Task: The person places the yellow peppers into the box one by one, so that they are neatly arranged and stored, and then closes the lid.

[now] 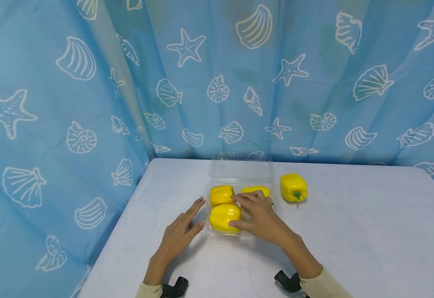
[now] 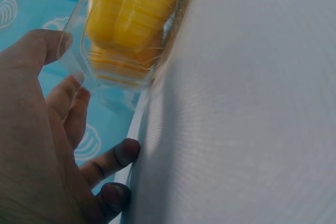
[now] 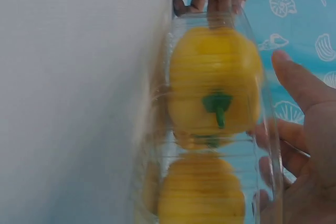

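A clear plastic clamshell box (image 1: 206,225) stands on the table, its lid (image 1: 241,169) folded back. Two yellow bell peppers lie in its left side, a front pepper (image 1: 224,217) and a rear pepper (image 1: 221,195); another pepper (image 1: 255,190) lies at the back right, partly behind my right hand. My left hand (image 1: 178,234) is at the box's left wall, fingers spread, with its thumb (image 2: 58,45) at the rim. Over the box reaches my right hand (image 1: 259,215), its thumb tip at the front pepper and its fingertips beside the rear one. The box's front right is hidden beneath it.
One more yellow pepper (image 1: 293,187) sits on the white-covered table (image 1: 358,223), right of the box. A blue shell-print curtain (image 1: 217,62) hangs behind and along the left. Black wrist mounts (image 1: 288,281) show at the sleeves.
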The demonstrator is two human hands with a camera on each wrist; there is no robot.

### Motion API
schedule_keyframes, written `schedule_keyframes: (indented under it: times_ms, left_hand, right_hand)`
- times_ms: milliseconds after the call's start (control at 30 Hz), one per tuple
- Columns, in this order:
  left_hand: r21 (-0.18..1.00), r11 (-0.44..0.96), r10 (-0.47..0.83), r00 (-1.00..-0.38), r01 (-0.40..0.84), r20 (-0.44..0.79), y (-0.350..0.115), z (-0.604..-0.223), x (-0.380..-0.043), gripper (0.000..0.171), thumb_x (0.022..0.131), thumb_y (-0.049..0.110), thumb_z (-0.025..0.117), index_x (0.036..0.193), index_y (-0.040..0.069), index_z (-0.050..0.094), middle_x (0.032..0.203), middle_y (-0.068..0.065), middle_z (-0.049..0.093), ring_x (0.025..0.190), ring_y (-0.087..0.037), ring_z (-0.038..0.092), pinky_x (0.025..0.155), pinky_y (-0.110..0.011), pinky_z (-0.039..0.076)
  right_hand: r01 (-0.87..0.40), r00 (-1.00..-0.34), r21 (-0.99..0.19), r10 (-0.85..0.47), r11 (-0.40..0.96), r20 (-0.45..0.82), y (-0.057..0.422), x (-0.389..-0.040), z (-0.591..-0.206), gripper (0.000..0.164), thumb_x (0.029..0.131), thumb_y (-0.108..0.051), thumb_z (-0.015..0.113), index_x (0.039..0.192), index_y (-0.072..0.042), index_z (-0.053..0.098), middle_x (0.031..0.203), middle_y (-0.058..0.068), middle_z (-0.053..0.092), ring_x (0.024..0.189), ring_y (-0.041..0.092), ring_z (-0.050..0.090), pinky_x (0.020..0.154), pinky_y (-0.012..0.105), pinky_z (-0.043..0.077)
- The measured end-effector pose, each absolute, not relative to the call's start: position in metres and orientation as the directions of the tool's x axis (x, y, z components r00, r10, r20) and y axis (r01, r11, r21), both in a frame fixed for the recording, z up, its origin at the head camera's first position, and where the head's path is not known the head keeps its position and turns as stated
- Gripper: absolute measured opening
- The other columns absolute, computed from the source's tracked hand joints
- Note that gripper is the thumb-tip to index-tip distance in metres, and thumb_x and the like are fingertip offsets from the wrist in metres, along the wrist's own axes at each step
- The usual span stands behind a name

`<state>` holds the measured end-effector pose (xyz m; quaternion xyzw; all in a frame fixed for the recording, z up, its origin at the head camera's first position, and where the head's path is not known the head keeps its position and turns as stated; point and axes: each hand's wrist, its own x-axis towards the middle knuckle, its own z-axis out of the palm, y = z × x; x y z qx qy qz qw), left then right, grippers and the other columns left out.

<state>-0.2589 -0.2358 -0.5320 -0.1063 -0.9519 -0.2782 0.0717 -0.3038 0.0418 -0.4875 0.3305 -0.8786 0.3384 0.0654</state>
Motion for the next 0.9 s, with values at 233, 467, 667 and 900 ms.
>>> schedule_keyframes:
  times_ms: [233, 467, 667, 900]
  left_hand:
    - [0.518, 0.817, 0.166, -0.963, 0.254, 0.211, -0.235, -0.531, -0.258, 0.063, 0.1, 0.044, 0.055, 0.157, 0.042, 0.029, 0.159, 0.023, 0.027, 0.08, -0.008, 0.045, 0.062, -0.027, 0.039]
    - [0.521, 0.822, 0.147, -0.97, 0.229, 0.195, -0.234, -0.532, -0.258, 0.062, 0.1, 0.048, 0.053, 0.157, 0.044, 0.028, 0.159, 0.024, 0.026, 0.08, -0.007, 0.045, 0.062, -0.028, 0.038]
    - [0.521, 0.821, 0.149, -0.968, 0.234, 0.2, -0.233, -0.531, -0.256, 0.061, 0.101, 0.046, 0.053, 0.157, 0.043, 0.029, 0.159, 0.024, 0.027, 0.08, -0.008, 0.046, 0.063, -0.028, 0.038]
    - [0.519, 0.823, 0.144, -0.968, 0.232, 0.204, -0.232, -0.531, -0.256, 0.06, 0.101, 0.045, 0.053, 0.156, 0.043, 0.03, 0.159, 0.023, 0.027, 0.079, -0.007, 0.045, 0.062, -0.028, 0.038]
  right_hand:
    - [-0.606, -0.794, -0.583, -0.44, 0.54, 0.418, 0.053, -0.308, -0.479, 0.055, 0.087, -0.034, 0.08, 0.136, -0.017, 0.062, 0.133, 0.001, 0.06, 0.119, 0.023, 0.042, 0.091, 0.05, 0.029]
    - [-0.555, -0.827, -0.589, -0.316, 0.587, 0.465, 0.068, -0.315, -0.477, 0.049, 0.088, -0.03, 0.079, 0.132, -0.015, 0.063, 0.131, 0.004, 0.062, 0.121, 0.027, 0.043, 0.103, 0.056, 0.029]
    - [-0.492, -0.85, -0.589, -0.21, 0.641, 0.482, 0.083, -0.323, -0.477, 0.048, 0.088, -0.028, 0.078, 0.131, -0.013, 0.063, 0.13, 0.008, 0.062, 0.122, 0.031, 0.043, 0.1, 0.056, 0.03]
    - [-0.449, -0.859, -0.593, -0.142, 0.668, 0.491, 0.102, -0.333, -0.477, 0.047, 0.09, -0.029, 0.076, 0.13, -0.009, 0.063, 0.127, 0.012, 0.062, 0.121, 0.035, 0.04, 0.095, 0.057, 0.026]
